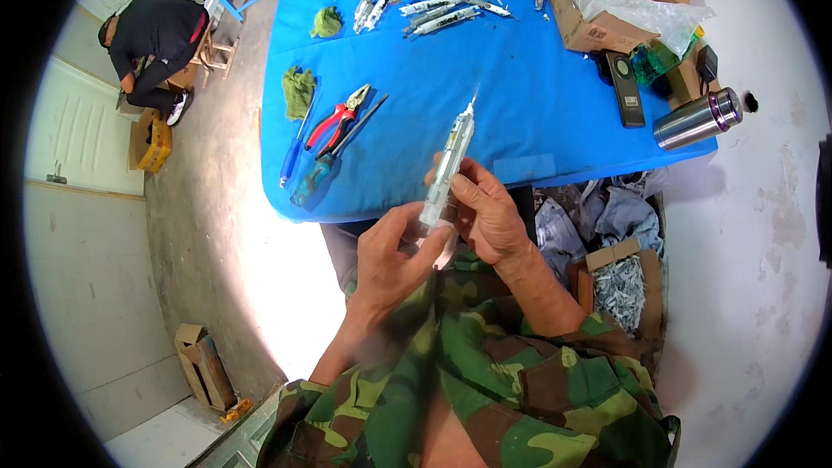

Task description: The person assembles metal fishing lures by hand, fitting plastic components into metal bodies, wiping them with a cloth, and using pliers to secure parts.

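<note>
Both hands hold a slim white device (451, 152) with a thin pointed tip, slanting up and to the right above the table's near edge. I cannot tell its exact kind. My right hand (490, 212) grips its middle, thumb on the near face and fingers curled behind. Around the lower end are the thumb and fingers of my left hand (390, 256). Something clear and pinkish shows below that end, partly hidden by the fingers. Left of the device, on the blue cloth (390, 182), lie red-handled pliers (338, 117), a blue-handled screwdriver (292, 156) and a teal-handled screwdriver (316, 178).
Similar white devices (442, 13) lie in several groups at the far side. Green rags (298, 91) rest at the left. A cardboard box (581, 17), a dark handheld device (624, 91) and a steel flask (698, 120) line the right. Another person (156, 39) sits at far left.
</note>
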A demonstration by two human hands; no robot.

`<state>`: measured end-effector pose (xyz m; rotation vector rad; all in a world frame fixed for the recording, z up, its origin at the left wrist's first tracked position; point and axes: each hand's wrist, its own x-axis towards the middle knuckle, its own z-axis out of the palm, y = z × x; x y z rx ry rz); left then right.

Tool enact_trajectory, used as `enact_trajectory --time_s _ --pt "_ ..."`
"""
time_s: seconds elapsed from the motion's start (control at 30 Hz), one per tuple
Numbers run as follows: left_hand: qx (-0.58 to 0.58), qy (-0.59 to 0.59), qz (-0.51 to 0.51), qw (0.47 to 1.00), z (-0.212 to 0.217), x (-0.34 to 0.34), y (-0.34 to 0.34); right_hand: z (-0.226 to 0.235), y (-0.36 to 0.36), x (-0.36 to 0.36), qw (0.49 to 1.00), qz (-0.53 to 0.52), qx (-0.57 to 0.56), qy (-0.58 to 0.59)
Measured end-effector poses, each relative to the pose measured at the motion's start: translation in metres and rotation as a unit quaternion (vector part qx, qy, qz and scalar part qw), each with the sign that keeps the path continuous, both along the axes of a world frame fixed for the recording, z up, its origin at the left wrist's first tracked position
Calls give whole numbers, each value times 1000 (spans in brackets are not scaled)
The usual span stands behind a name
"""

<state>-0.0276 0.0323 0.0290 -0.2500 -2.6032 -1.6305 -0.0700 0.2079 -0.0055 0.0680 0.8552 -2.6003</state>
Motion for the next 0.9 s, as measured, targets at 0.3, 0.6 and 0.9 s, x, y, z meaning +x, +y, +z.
enact_trajectory --time_s 0.3,0.6,0.9 --pt "41 -24 44 998 -3 1 -3 -1 4 -3 999 -30 -20 -13" --pt "-66 61 67 994 -5 0 -2 -1 -3 0 998 -57 1 18" --pt "-135 130 44 981 -5 -5 -14 18 -5 8 993 -56 98 22"
